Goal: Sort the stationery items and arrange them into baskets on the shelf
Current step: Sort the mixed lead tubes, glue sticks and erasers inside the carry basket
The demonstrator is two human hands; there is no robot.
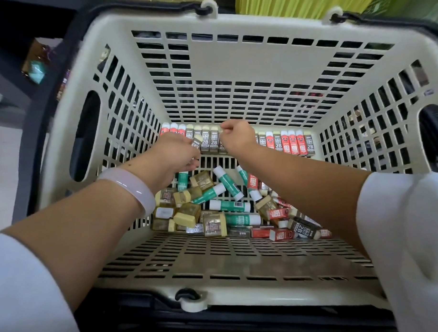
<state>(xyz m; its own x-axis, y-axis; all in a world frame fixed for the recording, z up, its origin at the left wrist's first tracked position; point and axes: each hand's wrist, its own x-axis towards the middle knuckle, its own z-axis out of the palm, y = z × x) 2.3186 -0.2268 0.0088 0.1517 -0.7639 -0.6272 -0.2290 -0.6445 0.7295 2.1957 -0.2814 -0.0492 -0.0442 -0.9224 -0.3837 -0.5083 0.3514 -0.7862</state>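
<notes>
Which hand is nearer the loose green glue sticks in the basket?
Left. The left hand hangs just above the green glue sticks, while the right hand is farther back at the row of erasers against the basket wall.

Basket (234, 58) walls are closing in all sides, top staying open. Eraser row (290, 141) is lining the far wall; loose pile (221, 205) is crowding the middle. Near floor strip is lying bare.
</notes>
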